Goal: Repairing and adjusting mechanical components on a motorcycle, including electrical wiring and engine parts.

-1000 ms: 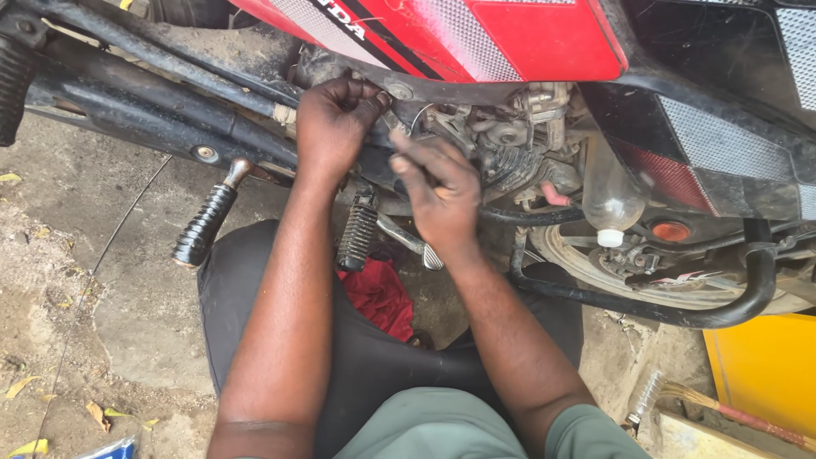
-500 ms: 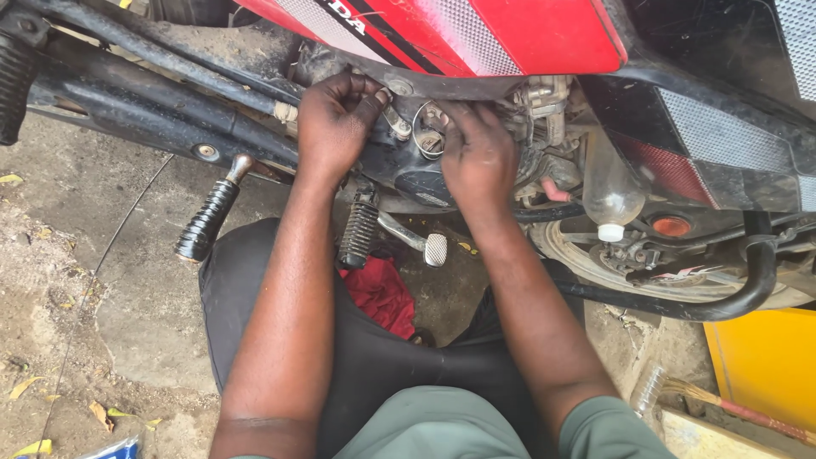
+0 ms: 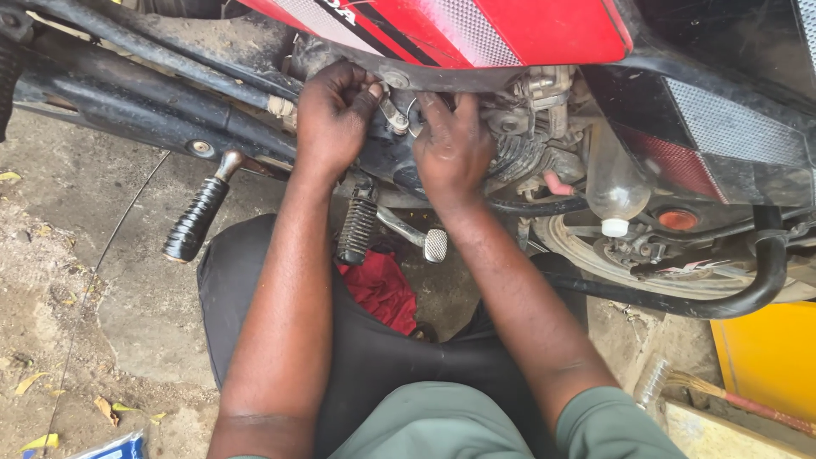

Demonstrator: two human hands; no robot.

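Left hand (image 3: pixel 333 115) curled, right hand (image 3: pixel 450 149) on engine (image 3: pixel 518 153)

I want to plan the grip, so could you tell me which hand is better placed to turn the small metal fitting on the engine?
Probably the left hand: its fingertips already pinch the metal fitting, while the right hand rests beside it.

head cam | looks steeply down | close over motorcycle engine (image 3: pixel 510 144) | single view
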